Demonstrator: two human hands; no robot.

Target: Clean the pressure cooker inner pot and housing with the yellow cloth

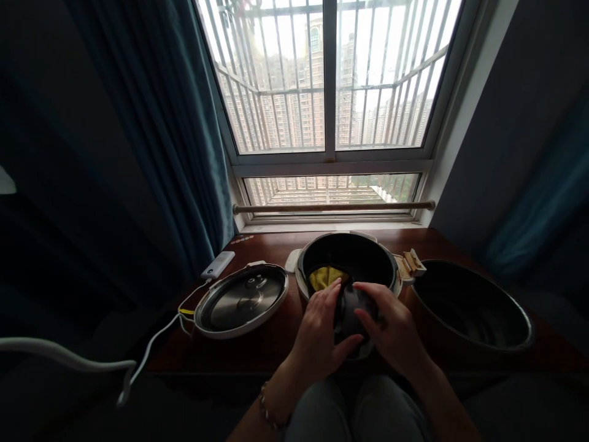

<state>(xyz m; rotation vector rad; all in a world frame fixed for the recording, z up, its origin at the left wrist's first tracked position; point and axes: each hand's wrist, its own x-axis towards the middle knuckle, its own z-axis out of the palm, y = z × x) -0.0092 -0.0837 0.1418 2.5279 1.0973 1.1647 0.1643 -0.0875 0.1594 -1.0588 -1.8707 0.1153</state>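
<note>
Both of my hands are around a dark grey, rounded object at the near rim of an open cooker body. My left hand presses its fingers along the object's left side, with the thumb below. From the right, my right hand curls its fingers and thumb over it. Poor light leaves the object's exact kind unclear. A yellow cloth shows just beyond my left fingertips, inside the cooker's dark cavity.
A round lid lies inner side up on the left of the wooden table. To the right is a dark inner pot. A white power strip with a cable sits far left. Behind are a barred window and a curtain.
</note>
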